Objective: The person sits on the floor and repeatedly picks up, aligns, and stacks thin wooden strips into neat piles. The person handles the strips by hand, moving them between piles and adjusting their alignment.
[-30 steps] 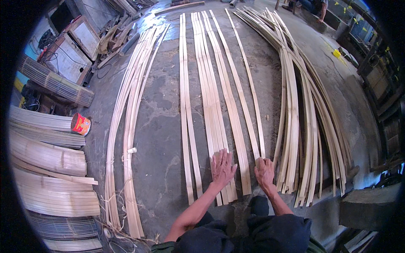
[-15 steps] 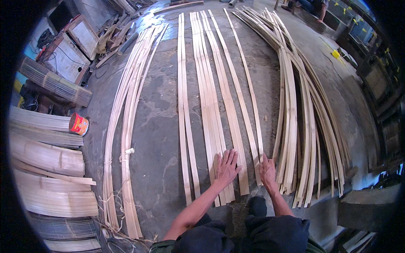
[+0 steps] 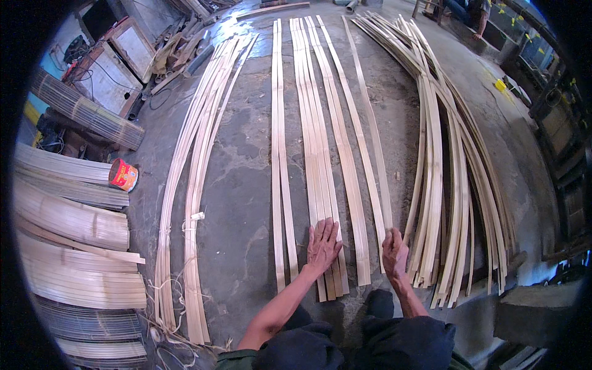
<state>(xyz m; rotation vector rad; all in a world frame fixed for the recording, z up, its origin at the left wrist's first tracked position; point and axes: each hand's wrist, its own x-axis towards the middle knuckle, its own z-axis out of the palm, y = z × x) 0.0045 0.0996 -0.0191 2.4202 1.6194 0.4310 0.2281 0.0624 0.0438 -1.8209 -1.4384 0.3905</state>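
Observation:
My left hand (image 3: 323, 248) lies flat, fingers stretched, across a close-set group of pale bamboo strips (image 3: 319, 166) in the middle of the floor. At the near end of a single long bamboo strip (image 3: 372, 129), my right hand (image 3: 395, 251) is closed, with its fingers pinched on it. Between the two hands run a narrow strip (image 3: 354, 114) and a wider band of strips (image 3: 346, 160), both lengthwise away from me. Left of the middle group, a pair of strips (image 3: 279, 142) lies parallel to it.
A large loose pile of strips (image 3: 435, 160) fans out at my right. Two tied bundles (image 3: 200, 166) lie left on the concrete floor (image 3: 237, 185). Further left are stacked slats (image 3: 86, 280), a rolled slatted mat (image 3: 89, 108) and a red bucket (image 3: 124, 175). Another person's hand (image 3: 478, 35) shows far right.
My left hand has shifted left over the middle group. The strip in my right hand has moved slightly away from its left neighbour. The whole view has also shifted a little.

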